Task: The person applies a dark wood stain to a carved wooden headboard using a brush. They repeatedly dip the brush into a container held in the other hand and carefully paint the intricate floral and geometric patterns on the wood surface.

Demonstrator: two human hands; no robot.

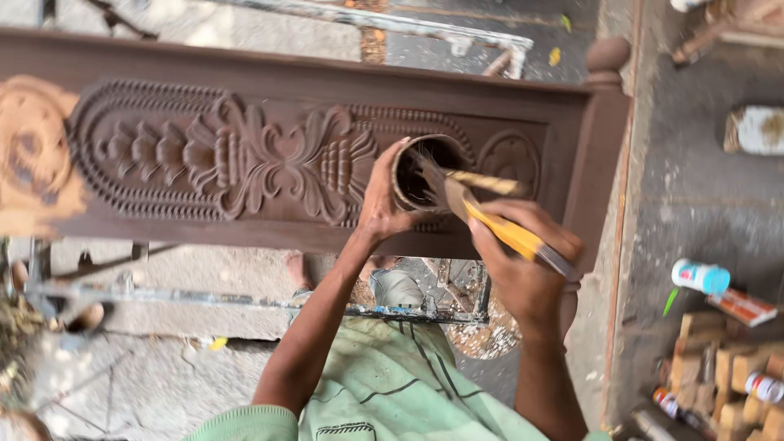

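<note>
My left hand (380, 200) grips a round dark tin (426, 173) and tilts its open mouth toward me. My right hand (523, 263) holds a yellow-handled paintbrush (498, 229), its bristles resting at the tin's rim. Both hands hover over a carved wooden panel (245, 155) with a floral relief, stained dark brown. At the panel's left end a patch (33, 155) remains pale orange-brown. A turned post with a knob (603, 98) closes the panel's right end.
A metal frame stand (245, 300) lies under the panel on the concrete floor. At the right, a white bottle with a blue cap (701, 277), small wood blocks (719, 367), tubes and a jar (755, 129) sit on the ground.
</note>
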